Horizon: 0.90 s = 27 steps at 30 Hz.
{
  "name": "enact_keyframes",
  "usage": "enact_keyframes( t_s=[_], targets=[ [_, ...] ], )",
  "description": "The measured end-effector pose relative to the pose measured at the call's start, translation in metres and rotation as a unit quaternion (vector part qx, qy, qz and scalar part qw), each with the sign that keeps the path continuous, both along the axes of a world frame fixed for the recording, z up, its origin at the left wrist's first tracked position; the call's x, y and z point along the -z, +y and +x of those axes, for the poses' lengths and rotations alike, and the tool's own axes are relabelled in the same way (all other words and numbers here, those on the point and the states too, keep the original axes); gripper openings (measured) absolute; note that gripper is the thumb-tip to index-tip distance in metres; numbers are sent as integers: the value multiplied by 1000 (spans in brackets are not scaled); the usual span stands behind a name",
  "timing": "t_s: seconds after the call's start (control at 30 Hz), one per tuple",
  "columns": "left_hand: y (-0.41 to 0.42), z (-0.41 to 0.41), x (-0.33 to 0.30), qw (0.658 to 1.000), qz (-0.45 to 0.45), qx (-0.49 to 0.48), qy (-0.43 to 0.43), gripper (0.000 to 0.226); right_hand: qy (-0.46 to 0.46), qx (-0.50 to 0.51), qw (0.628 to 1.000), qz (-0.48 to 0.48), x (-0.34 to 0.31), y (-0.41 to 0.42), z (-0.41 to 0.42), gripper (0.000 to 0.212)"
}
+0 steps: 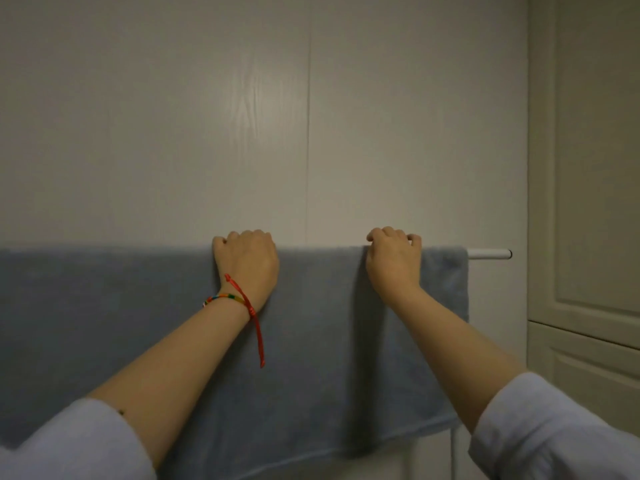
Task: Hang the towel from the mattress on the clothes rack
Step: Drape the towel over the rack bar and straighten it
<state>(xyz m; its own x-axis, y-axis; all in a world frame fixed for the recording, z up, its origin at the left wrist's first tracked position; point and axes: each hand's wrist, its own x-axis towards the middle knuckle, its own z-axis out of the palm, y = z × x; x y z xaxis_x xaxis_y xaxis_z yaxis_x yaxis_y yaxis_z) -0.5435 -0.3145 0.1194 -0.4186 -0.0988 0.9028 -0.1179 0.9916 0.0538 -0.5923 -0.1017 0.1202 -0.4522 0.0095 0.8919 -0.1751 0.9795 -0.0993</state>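
A grey-blue towel (322,358) hangs draped over the top bar of a white clothes rack (490,253), spread wide from the left edge of view to near the bar's right end. My left hand (247,263), with a red string and a beaded bracelet at the wrist, rests on the towel's top fold with fingers curled over the bar. My right hand (393,259) grips the towel's top fold the same way, further right. The mattress is out of view.
A pale wood-grain wall panel (242,116) stands close behind the rack. A cream panelled door (588,202) is at the right. A white upright of the rack (456,452) shows below the towel's right corner.
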Motion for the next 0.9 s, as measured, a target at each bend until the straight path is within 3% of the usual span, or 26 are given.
enact_keyframes(
  t_s=[0.33,0.73,0.9],
  targets=[
    [108,-44,4,988,-102,118,4,23,-103,6,994,-48,16,75,-28,35],
    [187,-84,12,982,-132,132,-36,32,-80,8,997,-10,17,152,-56,33],
    [188,-81,38,981,-163,109,-12,56,-39,-20,997,56,46,159,-58,53]
  ],
)
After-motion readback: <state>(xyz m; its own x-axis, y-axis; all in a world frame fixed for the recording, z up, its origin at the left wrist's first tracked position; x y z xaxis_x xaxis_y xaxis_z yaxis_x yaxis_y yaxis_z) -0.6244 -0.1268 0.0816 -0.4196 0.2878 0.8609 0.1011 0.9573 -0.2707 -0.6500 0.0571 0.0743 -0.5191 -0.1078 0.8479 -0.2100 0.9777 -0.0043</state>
